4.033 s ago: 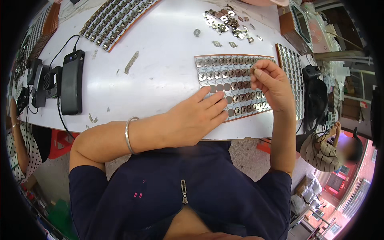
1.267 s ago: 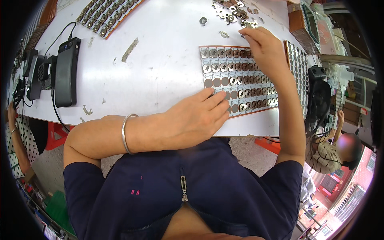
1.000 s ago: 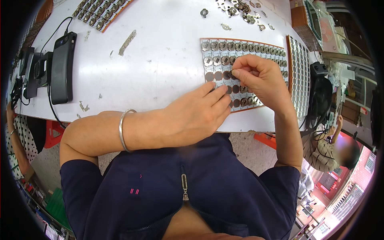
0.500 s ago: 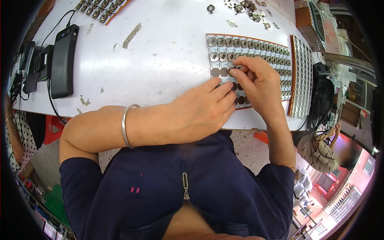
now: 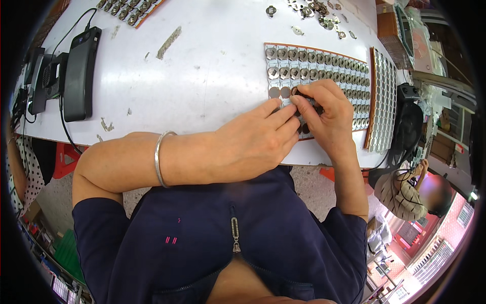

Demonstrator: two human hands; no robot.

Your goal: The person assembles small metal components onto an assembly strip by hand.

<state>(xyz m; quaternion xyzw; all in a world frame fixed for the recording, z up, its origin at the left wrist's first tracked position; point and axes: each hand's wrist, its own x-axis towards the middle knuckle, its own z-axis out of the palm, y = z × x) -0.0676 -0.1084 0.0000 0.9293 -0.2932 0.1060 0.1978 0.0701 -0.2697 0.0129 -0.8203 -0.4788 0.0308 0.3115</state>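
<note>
With twelve at the top of the view and the clock centred on it, a panel [image 5: 279, 82] of round metal pieces in rows lies flat on the white surface [image 5: 202, 76], between one and two o'clock. The right hand [image 5: 326, 114], at two, pinches a small dark metal piece [image 5: 295, 91] between thumb and forefinger, over the panel's third row; whether the piece touches the panel cannot be told. Just toward nine o'clock from it, two flat discs [image 5: 285, 92] show in that row.

The left hand [image 5: 260, 139] is near the centre, palm down, fingers slightly spread, fingertips at the panel's seven-o'clock corner and close to the right thumb. A silver bangle [image 5: 158, 159] circles the left wrist.

Loose metal pieces [image 5: 324, 12] lie heaped at one o'clock. A second panel [image 5: 382, 101] lies just beside the first, on its three-o'clock side; a third panel [image 5: 129, 10] is at eleven. A black rectangular device [image 5: 82, 73] with a cable is at ten.
</note>
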